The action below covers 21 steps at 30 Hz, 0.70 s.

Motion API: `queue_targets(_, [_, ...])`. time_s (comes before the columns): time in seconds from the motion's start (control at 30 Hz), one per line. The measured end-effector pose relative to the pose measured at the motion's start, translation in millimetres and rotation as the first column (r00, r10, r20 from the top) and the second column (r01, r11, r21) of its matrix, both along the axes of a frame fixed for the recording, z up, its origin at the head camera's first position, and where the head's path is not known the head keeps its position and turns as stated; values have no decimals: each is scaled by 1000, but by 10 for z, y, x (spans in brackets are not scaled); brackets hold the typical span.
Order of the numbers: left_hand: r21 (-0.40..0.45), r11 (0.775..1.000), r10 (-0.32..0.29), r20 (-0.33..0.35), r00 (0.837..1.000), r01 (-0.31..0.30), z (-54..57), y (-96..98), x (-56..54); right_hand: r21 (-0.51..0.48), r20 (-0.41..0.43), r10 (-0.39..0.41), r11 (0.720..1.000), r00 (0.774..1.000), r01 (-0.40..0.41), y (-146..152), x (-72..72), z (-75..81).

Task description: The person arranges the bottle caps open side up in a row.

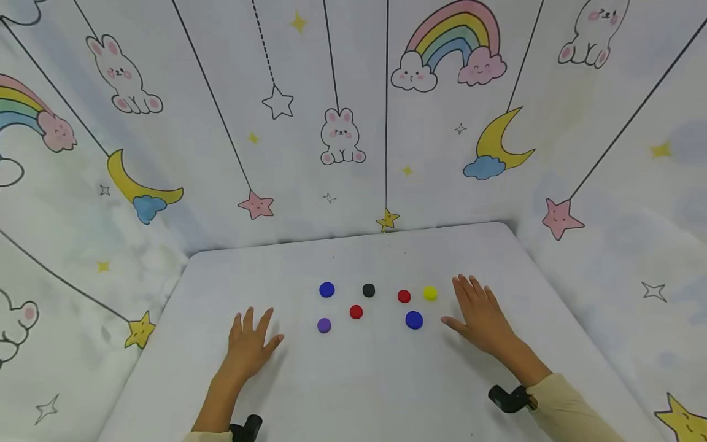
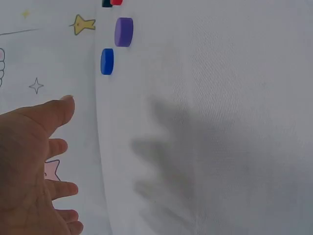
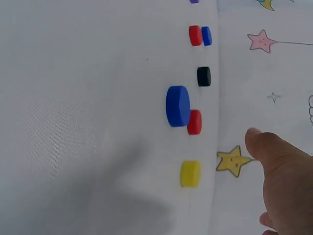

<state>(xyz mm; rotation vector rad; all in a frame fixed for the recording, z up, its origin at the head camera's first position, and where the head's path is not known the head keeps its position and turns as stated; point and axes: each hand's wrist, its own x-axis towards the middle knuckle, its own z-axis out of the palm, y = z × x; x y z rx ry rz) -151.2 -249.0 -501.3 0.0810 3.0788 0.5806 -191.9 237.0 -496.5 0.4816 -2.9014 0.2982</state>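
No text, label, brand, number or sign can be read on the round discs lying on the white table. The backdrop behind and beside the table carries drawings without legible lettering. The black wrist devices above the table's near part show no readable marking.

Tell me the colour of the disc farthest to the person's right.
That disc is plain yellow; the head view shows it best.

Blue discs, red discs, black disc, yellow disc, purple disc.
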Motion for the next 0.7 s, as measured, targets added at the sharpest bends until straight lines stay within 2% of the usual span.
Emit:
queue_targets(0.13, [64,998,-24,-28,999,25,-54,55,-81,-57,-16,16,998,1000,-17,-163,-32,32])
queue_targets(0.3, [181,982,-48,-12,999,50,-195,181,-121,-185,-6,-38,982,999,36,-412,40,-44])
queue_targets(0.4, [236,971,-52,1,999,50,-267,270,-133,-290,38,-51,955,998,60,-611,77,-73])
queue_targets(0.5, [251,967,-50,-4,999,50,-303,358,-153,-376,67,-1,926,998,26,-840,86,-86])
queue_targets(0.7, [210,974,-67,-108,992,88,-363,510,-249,-493,103,85,870,991,-23,-1257,46,-100])
